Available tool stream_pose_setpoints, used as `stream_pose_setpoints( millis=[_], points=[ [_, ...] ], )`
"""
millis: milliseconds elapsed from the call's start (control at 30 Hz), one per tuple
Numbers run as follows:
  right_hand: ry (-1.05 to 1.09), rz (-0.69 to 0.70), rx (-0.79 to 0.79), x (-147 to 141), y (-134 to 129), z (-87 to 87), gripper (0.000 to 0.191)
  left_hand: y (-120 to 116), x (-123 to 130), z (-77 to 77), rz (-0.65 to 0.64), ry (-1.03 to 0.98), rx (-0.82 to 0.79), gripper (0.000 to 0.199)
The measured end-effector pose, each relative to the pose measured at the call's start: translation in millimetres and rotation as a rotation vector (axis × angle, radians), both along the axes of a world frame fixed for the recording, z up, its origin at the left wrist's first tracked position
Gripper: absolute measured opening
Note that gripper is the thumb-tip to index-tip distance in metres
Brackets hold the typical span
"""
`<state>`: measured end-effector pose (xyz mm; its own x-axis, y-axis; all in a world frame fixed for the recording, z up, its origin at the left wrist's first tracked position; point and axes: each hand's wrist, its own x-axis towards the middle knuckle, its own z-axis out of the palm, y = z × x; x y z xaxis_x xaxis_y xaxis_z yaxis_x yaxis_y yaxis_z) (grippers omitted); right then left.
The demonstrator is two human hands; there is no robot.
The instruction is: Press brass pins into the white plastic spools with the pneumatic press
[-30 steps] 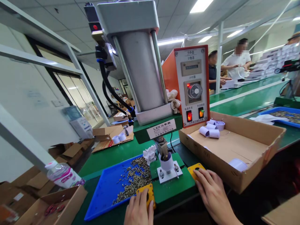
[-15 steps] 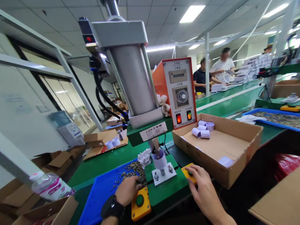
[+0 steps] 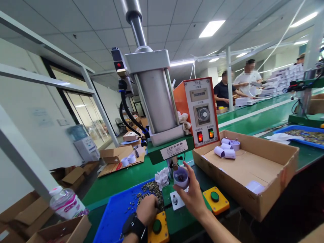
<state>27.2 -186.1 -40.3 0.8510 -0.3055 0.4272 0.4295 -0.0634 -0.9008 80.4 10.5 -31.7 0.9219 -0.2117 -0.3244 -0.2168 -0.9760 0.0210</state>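
My right hand (image 3: 194, 198) grips a lilac plastic cup (image 3: 181, 182) beneath the ram of the press (image 3: 158, 101), thumb and fingers on opposite sides. The cup is tilted toward me and something dark shows inside it. Below is the press's white metal base plate (image 3: 178, 202), partly covered by the hand. My left hand (image 3: 147, 208), with a black watch on the wrist, is at the right side of a blue tray (image 3: 107, 211), fingers curled beside small metal parts (image 3: 153, 187). Its fingertips are hidden, so any small part in them cannot be seen.
Yellow button boxes (image 3: 224, 204) flank the press base. On the right, a cardboard box (image 3: 268, 175) holds several lilac cups. An orange control box (image 3: 201, 114) stands behind. Crumpled white paper (image 3: 162, 178) lies by the tray, a bottle (image 3: 67, 204) at left. People work across the line.
My right hand has left the right yellow button box and taken hold of the cup under the press. The ram has risen. My left hand stays by the metal parts, its fingers more curled.
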Motion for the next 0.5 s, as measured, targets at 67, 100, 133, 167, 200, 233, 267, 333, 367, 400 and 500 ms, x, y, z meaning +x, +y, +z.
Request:
stream_pose_setpoints(
  millis=[67, 100, 133, 167, 200, 233, 267, 333, 367, 400, 500],
  points=[
    [-0.099, -0.187, -0.058, -15, 7, -7.5, 0.073, -1, -3, 0.3, 0.041, 0.001, -0.037, 0.013],
    [-0.133, -0.217, -0.083, -24, 9, -10.9, 0.074, -1, -4, 0.4, 0.060, -0.001, -0.053, 0.012],
    [-0.159, -0.214, -0.085, -34, 10, -12.8, 0.074, -2, -5, 0.5, 0.074, -0.003, -0.065, 0.011],
    [-0.179, -0.200, -0.064, -43, 10, -12.7, 0.073, -2, -6, 0.5, 0.081, -0.004, -0.074, 0.010],
    [-0.188, -0.192, -0.029, -52, 9, -10.7, 0.073, -3, -6, 0.4, 0.083, -0.006, -0.082, 0.010],
    [-0.191, -0.184, 0.010, -61, 9, -7.6, 0.073, -3, -6, 0.3, 0.081, -0.006, -0.088, 0.010],
    [-0.198, -0.184, 0.036, -69, 9, -4.6, 0.074, -4, -6, 0.1, 0.077, -0.007, -0.094, 0.010],
    [-0.223, -0.209, 0.043, -86, 15, -6.4, 0.071, -4, -4, -1.0, 0.061, 0.000, -0.104, 0.009],
    [-0.217, -0.196, 0.044, -94, 21, -14.6, 0.070, -4, -4, -1.9, 0.048, 0.003, -0.110, 0.009],
    [-0.167, -0.149, 0.053, -103, 30, -28.8, 0.067, -4, -3, -2.9, 0.036, 0.007, -0.117, 0.008],
    [0.429, 0.261, 0.148, -124, 61, -102.0, 0.055, -5, -4, -6.5, 0.029, 0.007, -0.146, 0.011]
  ],
)
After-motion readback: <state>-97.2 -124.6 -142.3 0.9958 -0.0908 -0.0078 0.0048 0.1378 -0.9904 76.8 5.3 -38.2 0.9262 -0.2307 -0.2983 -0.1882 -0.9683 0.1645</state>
